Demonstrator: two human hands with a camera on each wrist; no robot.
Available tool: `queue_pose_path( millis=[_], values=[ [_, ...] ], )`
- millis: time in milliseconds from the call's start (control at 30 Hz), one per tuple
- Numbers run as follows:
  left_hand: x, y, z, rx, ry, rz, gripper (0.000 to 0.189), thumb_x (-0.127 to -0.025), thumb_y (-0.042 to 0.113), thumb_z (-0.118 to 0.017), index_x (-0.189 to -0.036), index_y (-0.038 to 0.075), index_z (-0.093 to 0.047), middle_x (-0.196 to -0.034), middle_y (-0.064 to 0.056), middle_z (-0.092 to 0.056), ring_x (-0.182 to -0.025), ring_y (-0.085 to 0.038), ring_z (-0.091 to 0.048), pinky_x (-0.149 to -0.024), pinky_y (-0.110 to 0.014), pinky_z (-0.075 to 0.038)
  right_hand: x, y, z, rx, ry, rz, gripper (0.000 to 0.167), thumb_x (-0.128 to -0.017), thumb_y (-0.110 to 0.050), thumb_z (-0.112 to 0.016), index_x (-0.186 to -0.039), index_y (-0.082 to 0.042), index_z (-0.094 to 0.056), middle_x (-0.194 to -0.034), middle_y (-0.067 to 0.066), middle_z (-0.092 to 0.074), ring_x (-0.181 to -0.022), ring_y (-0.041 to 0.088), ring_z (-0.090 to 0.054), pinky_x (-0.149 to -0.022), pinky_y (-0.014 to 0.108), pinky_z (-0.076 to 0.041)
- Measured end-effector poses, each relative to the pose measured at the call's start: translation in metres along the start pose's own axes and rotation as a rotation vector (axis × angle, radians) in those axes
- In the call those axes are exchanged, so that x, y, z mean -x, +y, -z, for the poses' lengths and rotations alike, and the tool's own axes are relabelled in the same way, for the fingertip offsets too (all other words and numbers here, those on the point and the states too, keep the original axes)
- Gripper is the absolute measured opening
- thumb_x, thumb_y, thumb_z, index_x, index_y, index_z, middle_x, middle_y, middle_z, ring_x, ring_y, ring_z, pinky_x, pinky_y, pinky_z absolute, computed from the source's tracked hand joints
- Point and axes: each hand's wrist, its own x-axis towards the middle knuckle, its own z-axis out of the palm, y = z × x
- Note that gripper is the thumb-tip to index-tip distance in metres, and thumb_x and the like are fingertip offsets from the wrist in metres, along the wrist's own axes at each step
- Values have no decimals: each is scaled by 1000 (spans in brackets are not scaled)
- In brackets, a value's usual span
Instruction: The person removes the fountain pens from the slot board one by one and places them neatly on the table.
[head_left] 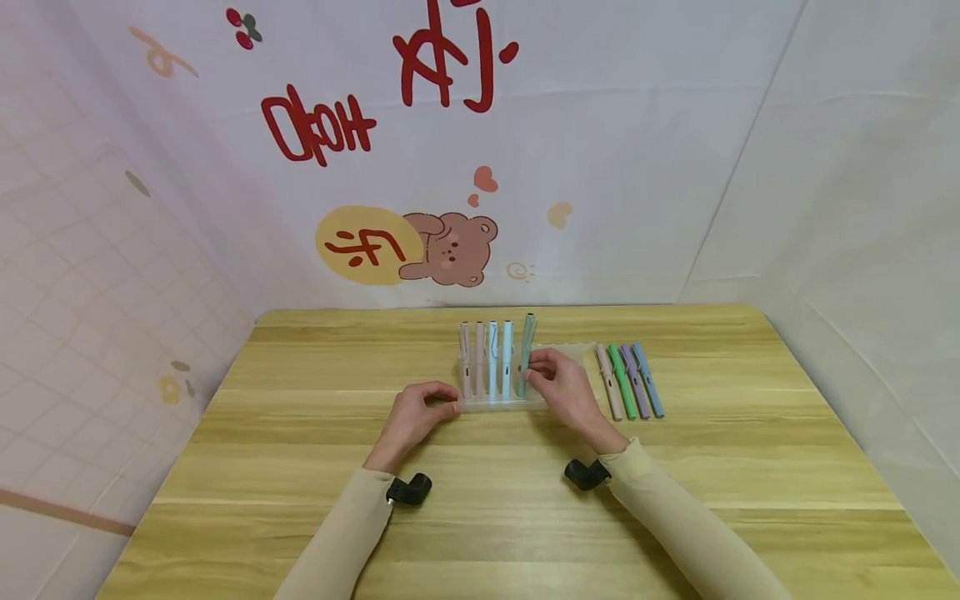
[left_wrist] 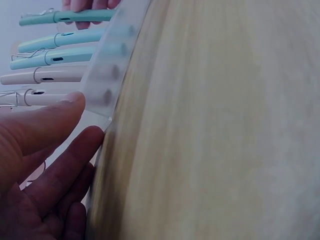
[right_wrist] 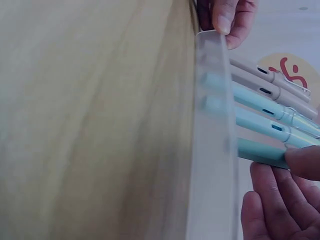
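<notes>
The left hand (head_left: 412,417) pinches the near-left corner of a long frosted plastic holder (right_wrist: 214,170); well apart from it, the right hand (head_left: 568,390) pinches a slim grey-green pen (head_left: 527,358) — nearly upright, its lower end at the holder's front wall. Left of that pen, two light-blue pens (head_left: 492,367) and two pinkish-beige pens (head_left: 466,367) stand in the holder. Rightward, beige, green, purple and blue capped pens (head_left: 622,382) lie side by side on the wood-grain table (head_left: 487,508) — beyond rises a white printed wall cloth (head_left: 630,150).

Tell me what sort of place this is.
Probably an indoor recording corner, staged for filming: a wood-grain table stands before a creased cartoon-bear backdrop, with two black wrist cameras in view.
</notes>
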Motion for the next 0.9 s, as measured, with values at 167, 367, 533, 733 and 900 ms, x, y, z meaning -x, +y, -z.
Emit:
queue_pose_path(
  millis=[167, 367, 533, 733, 900],
  values=[
    [-1, -1, 2, 2, 5, -1, 11, -90, 14, -81, -101, 14, -79, -106, 0, -76, -110, -24, -65, -101, -48, -47, 0, -8, 5, -38, 27, 7, 27, -99, -13, -70, -122, 0, -66, -114, 15, -73, -108, 30, -69, -94, 46, -56],
    [-1, -1, 2, -2, -5, -3, 11, -90, 14, -81, -101, 15, -79, -105, 1, -76, -109, -24, -65, -100, -49, -47, 5, -14, 14, -70, 35, 12, 27, -99, -12, -71, -122, 1, -66, -113, 16, -73, -106, 30, -69, -93, 43, -56],
    [0, -1, 1, -5, -12, 1, 11, -91, 16, -80, -102, 15, -79, -107, 1, -75, -111, -24, -65, -101, -49, -47, 10, -15, 20, -69, 39, 23, 29, -100, -17, -71, -124, 0, -67, -114, 16, -73, -105, 30, -69, -91, 40, -56],
    [0, -2, 1, -3, -10, 3, 12, -91, 17, -80, -103, 16, -79, -108, 1, -75, -111, -23, -65, -100, -48, -47, 14, -18, 26, -101, 36, 30, 31, -100, -17, -71, -125, 1, -66, -114, 16, -72, -105, 29, -69, -88, 29, -56],
    [-1, -2, 1, -7, -7, 6, 11, -91, 17, -81, -102, 16, -79, -106, 1, -76, -109, -23, -65, -100, -48, -48, 16, -22, 31, -115, 49, 40, 31, -99, -17, -73, -124, 0, -66, -112, 14, -73, -103, 27, -69, -84, 23, -55]
  ],
)
